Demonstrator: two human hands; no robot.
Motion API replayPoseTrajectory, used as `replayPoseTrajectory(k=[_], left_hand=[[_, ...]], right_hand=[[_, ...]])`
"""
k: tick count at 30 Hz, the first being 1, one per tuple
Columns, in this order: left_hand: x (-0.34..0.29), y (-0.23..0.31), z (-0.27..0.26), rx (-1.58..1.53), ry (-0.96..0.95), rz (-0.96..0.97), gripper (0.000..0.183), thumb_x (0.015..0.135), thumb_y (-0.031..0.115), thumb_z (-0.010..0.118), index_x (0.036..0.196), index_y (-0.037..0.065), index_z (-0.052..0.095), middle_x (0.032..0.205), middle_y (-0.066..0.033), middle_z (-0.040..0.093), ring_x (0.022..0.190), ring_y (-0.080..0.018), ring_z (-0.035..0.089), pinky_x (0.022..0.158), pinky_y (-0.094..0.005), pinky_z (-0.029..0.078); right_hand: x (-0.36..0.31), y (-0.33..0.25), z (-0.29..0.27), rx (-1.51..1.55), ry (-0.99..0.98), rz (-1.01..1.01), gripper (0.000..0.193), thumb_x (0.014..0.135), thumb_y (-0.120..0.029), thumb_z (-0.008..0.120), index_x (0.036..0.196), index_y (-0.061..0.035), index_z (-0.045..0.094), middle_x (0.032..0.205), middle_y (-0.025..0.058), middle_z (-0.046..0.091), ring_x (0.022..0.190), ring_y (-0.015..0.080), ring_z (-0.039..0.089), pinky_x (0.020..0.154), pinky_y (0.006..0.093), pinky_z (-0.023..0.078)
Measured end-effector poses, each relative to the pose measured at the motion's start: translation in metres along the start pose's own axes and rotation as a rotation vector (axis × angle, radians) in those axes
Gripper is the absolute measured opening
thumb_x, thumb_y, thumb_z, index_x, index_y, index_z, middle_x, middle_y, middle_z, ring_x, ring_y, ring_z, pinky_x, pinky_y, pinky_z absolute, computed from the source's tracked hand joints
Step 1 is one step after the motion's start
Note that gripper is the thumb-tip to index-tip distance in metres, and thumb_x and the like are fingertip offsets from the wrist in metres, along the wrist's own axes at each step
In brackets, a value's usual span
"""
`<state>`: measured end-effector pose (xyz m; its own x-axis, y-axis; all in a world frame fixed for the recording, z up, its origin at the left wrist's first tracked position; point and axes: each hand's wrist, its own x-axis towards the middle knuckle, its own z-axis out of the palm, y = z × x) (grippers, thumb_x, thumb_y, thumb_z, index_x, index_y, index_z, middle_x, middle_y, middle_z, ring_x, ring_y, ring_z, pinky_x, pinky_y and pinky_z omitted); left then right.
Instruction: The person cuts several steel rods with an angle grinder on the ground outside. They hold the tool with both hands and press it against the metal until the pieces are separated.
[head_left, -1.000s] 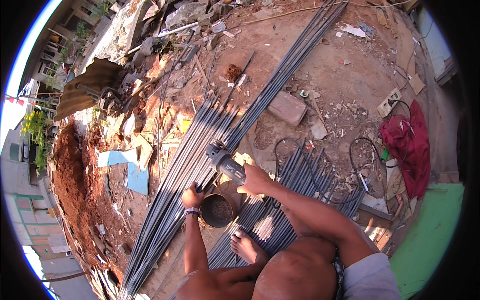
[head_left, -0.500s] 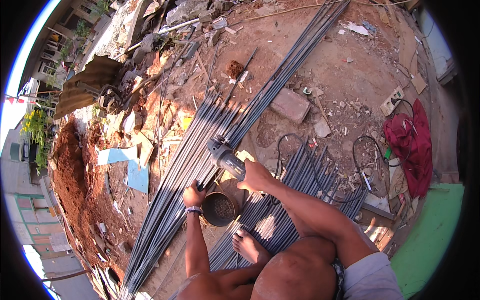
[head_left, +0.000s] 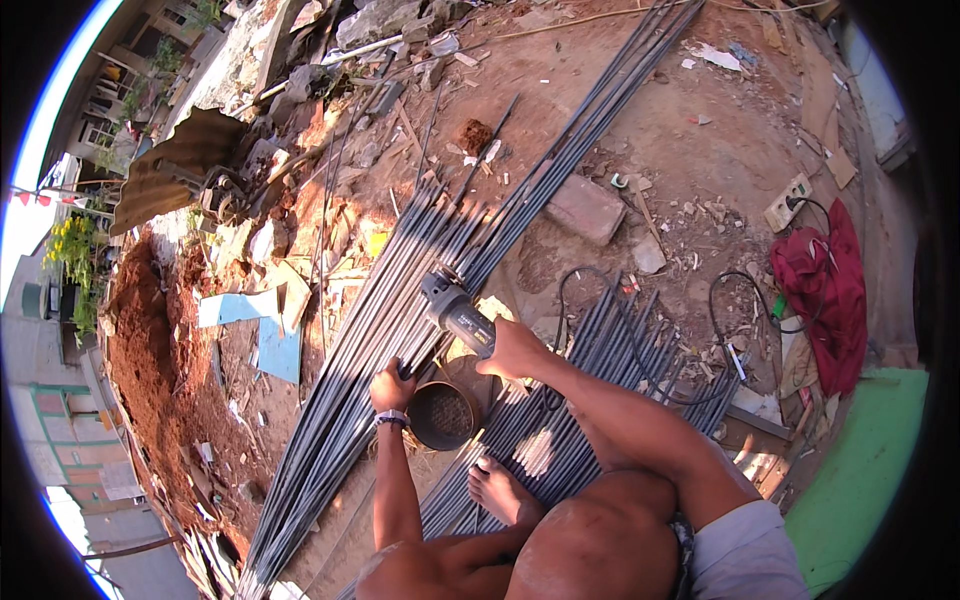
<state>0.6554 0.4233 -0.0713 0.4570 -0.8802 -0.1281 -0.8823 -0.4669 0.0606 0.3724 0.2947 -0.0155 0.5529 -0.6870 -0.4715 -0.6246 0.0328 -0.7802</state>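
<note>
An angle grinder (head_left: 462,318) with a dark grey body is in my right hand (head_left: 517,350), its fingers wrapped round the rear of the body. The grinder's head lies over a long bundle of steel rebars (head_left: 375,310) running diagonally across the ground. My left hand (head_left: 391,387), with a band at the wrist, is closed at the bundle's right edge, gripping rebar there; the fingertips are partly hidden. Close to the right of that hand stands a round metal can (head_left: 443,416), its bottom covered with something grainy. My bare foot (head_left: 500,488) rests on shorter cut rebars (head_left: 590,375).
A black cable (head_left: 560,290) loops over the short bars toward a power strip (head_left: 788,203) beside dark red cloth (head_left: 825,310). A concrete block (head_left: 586,209) lies beyond the grinder. Rubble, blue sheet pieces (head_left: 277,350) and a rusty corrugated sheet (head_left: 175,170) lie at left.
The whole view has shifted very slightly. My hands, the grinder and the rebars keep nearly the same places relative to one another.
</note>
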Motion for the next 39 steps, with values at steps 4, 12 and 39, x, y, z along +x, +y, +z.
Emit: replayPoseTrajectory(k=[4, 12, 39], left_hand=[[-0.001, -0.003, 0.0, 0.003, 0.015, 0.005, 0.039, 0.071, 0.031, 0.073, 0.103, 0.011, 0.066, 0.083, -0.0208, 0.07, 0.077, -0.0394, 0.068, 0.072, -0.0498, 0.054], [-0.002, 0.006, -0.006, -0.014, 0.034, 0.017, 0.029, 0.07, 0.026, 0.068, 0.094, 0.009, 0.066, 0.079, -0.0216, 0.069, 0.075, -0.0398, 0.067, 0.07, -0.0493, 0.054], [0.002, 0.001, -0.001, 0.01, 0.001, 0.004, 0.03, 0.07, 0.024, 0.067, 0.096, 0.009, 0.065, 0.078, -0.0225, 0.068, 0.075, -0.0406, 0.067, 0.071, -0.0504, 0.054]], right_hand=[[0.0, -0.001, 0.001, 0.006, -0.008, 0.001, 0.07, 0.063, -0.034, 0.08, 0.11, 0.012, 0.055, 0.1, 0.0299, 0.064, 0.095, 0.0399, 0.066, 0.081, 0.0428, 0.052], [0.002, -0.001, -0.004, 0.032, -0.041, -0.002, 0.063, 0.061, -0.031, 0.079, 0.102, 0.0119, 0.057, 0.091, 0.029, 0.065, 0.085, 0.0384, 0.067, 0.074, 0.0427, 0.052], [0.004, 0.005, -0.002, 0.077, -0.043, -0.004, 0.068, 0.062, -0.033, 0.08, 0.107, 0.0131, 0.058, 0.1, 0.0303, 0.066, 0.094, 0.0398, 0.067, 0.081, 0.0417, 0.054]])
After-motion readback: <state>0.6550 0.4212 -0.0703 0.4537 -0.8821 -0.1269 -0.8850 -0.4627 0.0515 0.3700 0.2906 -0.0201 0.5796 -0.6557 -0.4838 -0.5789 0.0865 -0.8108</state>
